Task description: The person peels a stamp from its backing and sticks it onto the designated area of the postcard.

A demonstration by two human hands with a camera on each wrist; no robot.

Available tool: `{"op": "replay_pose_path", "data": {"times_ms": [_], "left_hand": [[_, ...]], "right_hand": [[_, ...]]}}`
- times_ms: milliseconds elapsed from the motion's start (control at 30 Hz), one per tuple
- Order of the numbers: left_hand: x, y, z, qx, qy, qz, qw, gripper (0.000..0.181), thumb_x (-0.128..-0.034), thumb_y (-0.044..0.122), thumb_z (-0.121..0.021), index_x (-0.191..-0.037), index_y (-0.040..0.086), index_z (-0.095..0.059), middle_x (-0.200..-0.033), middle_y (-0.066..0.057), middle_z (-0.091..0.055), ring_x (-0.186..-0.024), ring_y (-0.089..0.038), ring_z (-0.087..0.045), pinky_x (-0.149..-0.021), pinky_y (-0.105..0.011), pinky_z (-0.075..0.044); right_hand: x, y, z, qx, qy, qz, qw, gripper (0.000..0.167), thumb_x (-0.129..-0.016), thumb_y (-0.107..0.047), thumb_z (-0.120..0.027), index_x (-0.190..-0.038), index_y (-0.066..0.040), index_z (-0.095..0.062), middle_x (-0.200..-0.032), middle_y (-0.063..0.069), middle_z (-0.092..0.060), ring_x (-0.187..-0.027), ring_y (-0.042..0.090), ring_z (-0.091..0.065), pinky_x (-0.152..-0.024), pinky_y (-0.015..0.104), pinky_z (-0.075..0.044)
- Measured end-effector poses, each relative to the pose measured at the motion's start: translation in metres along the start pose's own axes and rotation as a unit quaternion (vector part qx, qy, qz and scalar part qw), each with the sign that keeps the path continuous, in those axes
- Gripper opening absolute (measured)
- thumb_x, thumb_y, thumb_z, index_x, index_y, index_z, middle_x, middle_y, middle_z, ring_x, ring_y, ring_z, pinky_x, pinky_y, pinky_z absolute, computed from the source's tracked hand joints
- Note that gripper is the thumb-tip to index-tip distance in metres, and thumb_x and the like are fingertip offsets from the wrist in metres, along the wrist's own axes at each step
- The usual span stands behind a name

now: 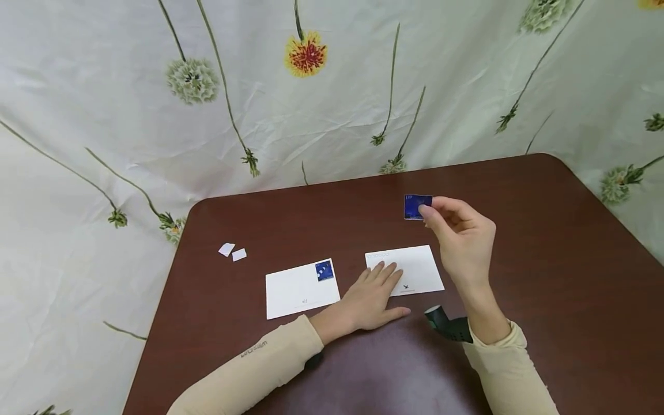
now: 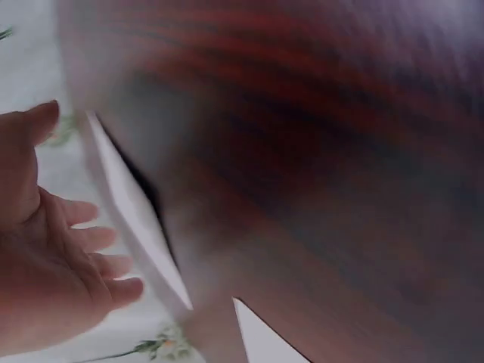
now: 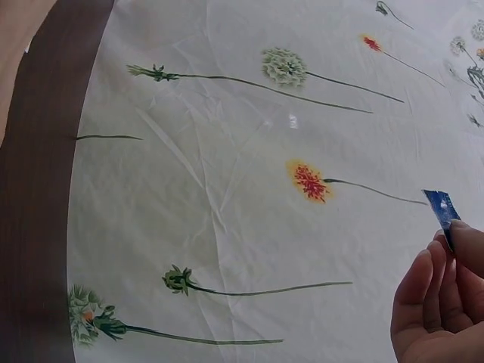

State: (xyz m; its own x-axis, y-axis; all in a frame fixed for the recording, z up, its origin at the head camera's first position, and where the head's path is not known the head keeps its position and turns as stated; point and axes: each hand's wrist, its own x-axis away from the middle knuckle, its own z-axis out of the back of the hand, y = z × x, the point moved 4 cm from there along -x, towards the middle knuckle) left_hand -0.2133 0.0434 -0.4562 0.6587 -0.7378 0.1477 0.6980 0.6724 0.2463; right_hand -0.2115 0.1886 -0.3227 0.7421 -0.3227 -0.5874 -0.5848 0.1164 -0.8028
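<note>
My right hand [image 1: 469,245] is raised above the table and pinches a small blue stamp [image 1: 413,204] between thumb and fingers. The right wrist view also shows this stamp [image 3: 439,209], tilted at the fingertips. Spread over a white envelope [image 1: 422,266], my left hand [image 1: 369,301] has its fingers extended across the left part of it; small dark print marks the lower edge. To the left lies another white envelope [image 1: 290,293], with a blue stamp [image 1: 324,270] in its upper right corner. In the left wrist view, the table is blurred beside the left hand [image 2: 57,261].
Two small white paper pieces [image 1: 239,254] lie near the left side of the dark red-brown table [image 1: 311,222]. A white flower-patterned cloth [image 1: 342,98] hangs behind it. A dark green device [image 1: 447,325] sits at the right wrist.
</note>
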Motion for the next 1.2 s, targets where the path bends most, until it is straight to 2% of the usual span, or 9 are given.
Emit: {"op": "replay_pose_path", "data": {"times_ms": [100,267,433,533,667,767,900,1033,1200], "left_hand": [[-0.005,-0.002,-0.009,-0.011,-0.029,0.002,0.9995,0.078,-0.0939,0.06,-0.042,-0.153,0.014,-0.022,-0.158,-0.006,-0.015,-0.144,-0.028,-0.008,-0.112,-0.045,-0.016],[-0.007,-0.005,-0.019,-0.023,-0.092,0.021,0.9953,0.078,-0.0924,0.066,-0.036,-0.154,0.023,-0.016,-0.159,0.0,-0.005,-0.144,-0.026,0.001,-0.113,-0.044,-0.011],[-0.007,-0.002,-0.016,-0.03,-0.098,0.032,0.9942,0.077,-0.0914,0.067,-0.037,-0.154,0.027,-0.016,-0.159,0.0,-0.004,-0.144,-0.027,0.001,-0.113,-0.043,-0.01],[-0.007,-0.001,-0.015,-0.04,-0.098,0.034,0.9938,0.078,-0.0909,0.068,-0.037,-0.154,0.027,-0.015,-0.159,-0.001,-0.003,-0.144,-0.028,0.0,-0.113,-0.044,-0.011],[-0.006,-0.001,-0.015,-0.05,-0.095,0.038,0.9935,0.081,-0.0895,0.07,-0.038,-0.154,0.027,-0.015,-0.159,-0.002,-0.004,-0.144,-0.029,0.001,-0.113,-0.044,-0.011],[-0.006,-0.002,-0.016,-0.058,-0.093,0.043,0.9931,0.083,-0.0879,0.071,-0.04,-0.154,0.027,-0.015,-0.159,-0.001,-0.004,-0.144,-0.028,0.001,-0.113,-0.043,-0.011],[-0.007,-0.003,-0.016,-0.064,-0.098,0.044,0.9922,0.086,-0.0859,0.073,-0.041,-0.154,0.028,-0.014,-0.159,0.0,-0.003,-0.144,-0.027,0.002,-0.113,-0.042,-0.01],[-0.008,-0.003,-0.016,-0.063,-0.105,0.046,0.9914,0.088,-0.0842,0.075,-0.042,-0.154,0.03,-0.012,-0.159,0.001,-0.002,-0.144,-0.026,0.003,-0.113,-0.041,-0.009],[-0.006,-0.002,-0.017,-0.064,-0.109,0.047,0.9908,0.09,-0.0827,0.076,-0.042,-0.154,0.03,-0.012,-0.159,0.002,-0.001,-0.144,-0.025,0.003,-0.113,-0.041,-0.009]], "right_hand": [[0.001,0.001,0.0,0.036,-0.007,-0.008,0.9993,0.016,-0.081,0.01,-0.07,-0.095,0.014,-0.066,-0.074,-0.005,-0.066,-0.061,0.008,-0.059,-0.059,0.017,-0.049],[0.001,0.006,0.001,0.048,-0.022,-0.031,0.9981,0.012,-0.083,0.007,-0.069,-0.094,0.012,-0.065,-0.073,-0.003,-0.064,-0.062,0.01,-0.057,-0.058,0.018,-0.048],[-0.002,0.017,0.003,0.059,-0.035,-0.068,0.9953,0.012,-0.085,0.002,-0.069,-0.093,0.01,-0.065,-0.069,0.0,-0.062,-0.061,0.013,-0.056,-0.059,0.02,-0.051],[-0.003,0.032,0.006,0.087,-0.056,-0.107,0.9889,0.015,-0.085,-0.001,-0.07,-0.094,0.009,-0.065,-0.069,0.002,-0.061,-0.059,0.013,-0.057,-0.058,0.02,-0.051],[-0.003,0.065,0.015,0.157,-0.112,-0.181,0.9643,0.021,-0.087,-0.01,-0.07,-0.097,0.008,-0.066,-0.074,0.008,-0.063,-0.058,0.01,-0.058,-0.056,0.02,-0.05],[-0.002,0.092,0.024,0.184,-0.155,-0.251,0.9375,0.027,-0.089,-0.016,-0.07,-0.102,0.008,-0.065,-0.077,0.01,-0.065,-0.061,0.012,-0.061,-0.059,0.024,-0.052],[0.003,0.123,0.035,0.201,-0.191,-0.325,0.9042,0.031,-0.09,-0.018,-0.068,-0.106,0.009,-0.063,-0.078,0.01,-0.065,-0.062,0.013,-0.06,-0.062,0.027,-0.054],[0.01,0.143,0.04,0.23,-0.217,-0.356,0.8796,0.031,-0.091,-0.015,-0.067,-0.107,0.01,-0.062,-0.078,0.013,-0.065,-0.058,0.011,-0.057,-0.057,0.025,-0.053],[0.017,0.155,0.043,0.256,-0.224,-0.375,0.8624,0.028,-0.09,-0.012,-0.067,-0.106,0.01,-0.061,-0.073,0.01,-0.065,-0.055,0.01,-0.056,-0.055,0.024,-0.052]]}}
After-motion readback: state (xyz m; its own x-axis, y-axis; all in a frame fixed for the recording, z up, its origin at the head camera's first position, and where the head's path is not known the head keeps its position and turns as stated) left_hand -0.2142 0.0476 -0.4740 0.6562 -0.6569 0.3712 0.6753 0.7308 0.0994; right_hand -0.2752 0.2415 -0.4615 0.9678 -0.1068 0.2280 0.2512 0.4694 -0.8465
